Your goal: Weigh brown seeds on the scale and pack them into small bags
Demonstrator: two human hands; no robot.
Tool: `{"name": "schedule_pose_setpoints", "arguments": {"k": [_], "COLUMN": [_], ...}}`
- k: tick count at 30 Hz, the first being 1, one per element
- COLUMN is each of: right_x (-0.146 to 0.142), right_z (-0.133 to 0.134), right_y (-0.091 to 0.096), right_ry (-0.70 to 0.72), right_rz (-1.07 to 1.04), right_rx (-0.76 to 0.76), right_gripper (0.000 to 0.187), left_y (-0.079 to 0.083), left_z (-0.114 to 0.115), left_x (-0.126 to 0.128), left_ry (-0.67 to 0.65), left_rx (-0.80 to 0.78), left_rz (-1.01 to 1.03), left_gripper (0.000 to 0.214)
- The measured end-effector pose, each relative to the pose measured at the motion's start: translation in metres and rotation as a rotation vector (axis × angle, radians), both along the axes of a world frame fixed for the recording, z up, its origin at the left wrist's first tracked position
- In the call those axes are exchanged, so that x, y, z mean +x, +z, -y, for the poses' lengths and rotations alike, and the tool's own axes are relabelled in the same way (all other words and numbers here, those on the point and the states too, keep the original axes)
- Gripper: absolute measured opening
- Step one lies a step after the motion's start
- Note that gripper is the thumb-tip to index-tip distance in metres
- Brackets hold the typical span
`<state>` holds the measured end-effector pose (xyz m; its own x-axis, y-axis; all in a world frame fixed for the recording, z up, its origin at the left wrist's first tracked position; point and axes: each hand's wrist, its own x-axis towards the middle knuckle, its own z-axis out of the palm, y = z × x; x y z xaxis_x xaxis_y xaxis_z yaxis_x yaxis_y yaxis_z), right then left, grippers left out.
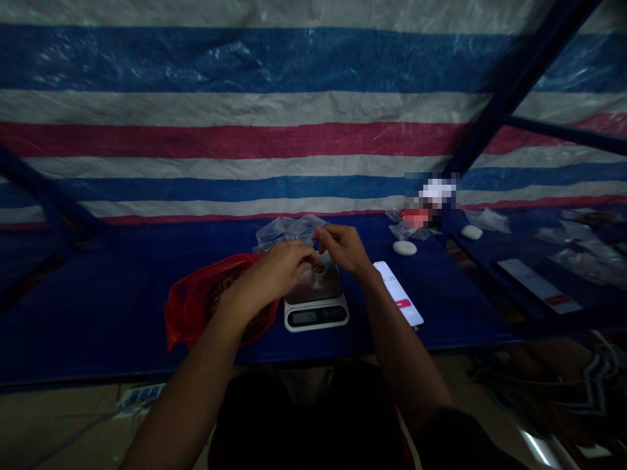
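A white kitchen scale (316, 318) with a metal plate and a lit display stands on the blue table. On its plate sits a small pale cup (318, 277) holding brown pieces (318, 267). My left hand (292, 260) reaches over from the left, its fingers bent together at the cup's rim; what they pinch is too small to make out. Above and to the right of the cup, my right hand (343, 245) has thumb and fingertips drawn together, and anything between them is hidden. Under my left forearm lies a red plastic bag (189, 297) of brown pieces.
Clear plastic bags (281, 230) lie behind the scale. To the right are a phone (399, 297) with a lit screen and a white oval object (404, 248). Farther right, another phone (539, 285) rests on an adjoining table. A striped tarp (245, 140) hangs behind.
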<state>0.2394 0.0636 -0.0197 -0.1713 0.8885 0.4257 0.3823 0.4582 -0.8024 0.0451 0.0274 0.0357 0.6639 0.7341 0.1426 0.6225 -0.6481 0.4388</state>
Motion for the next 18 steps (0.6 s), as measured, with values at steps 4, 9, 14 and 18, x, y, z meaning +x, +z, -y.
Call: {"name": "schedule_pose_setpoints", "arguments": {"k": [4, 9, 14, 18], "right_x": [0.002, 0.003, 0.004, 0.004], "right_z": [-0.002, -0.002, -0.001, -0.001], "right_y": [-0.003, -0.002, -0.001, -0.001], "right_ry": [-0.076, -0.087, -0.086, -0.096], "right_rz": [-0.037, -0.034, -0.046, -0.02], "right_rx": [0.043, 0.046, 0.055, 0.047], "right_gripper": [0.05, 0.05, 0.048, 0.047], "left_y": [-0.01, -0.015, -0.013, -0.011], "left_z": [-0.014, -0.02, -0.018, -0.018], "left_x": [0.013, 0.018, 0.019, 0.019], "left_ry": [-0.076, -0.129, -0.12, -0.101], "left_rx": [0.028, 0.033, 0.021, -0.002], "left_rz": [-0.023, -0.08, -0.072, -0.061], "left_gripper": [0.028, 0.03, 0.026, 0.026]}}
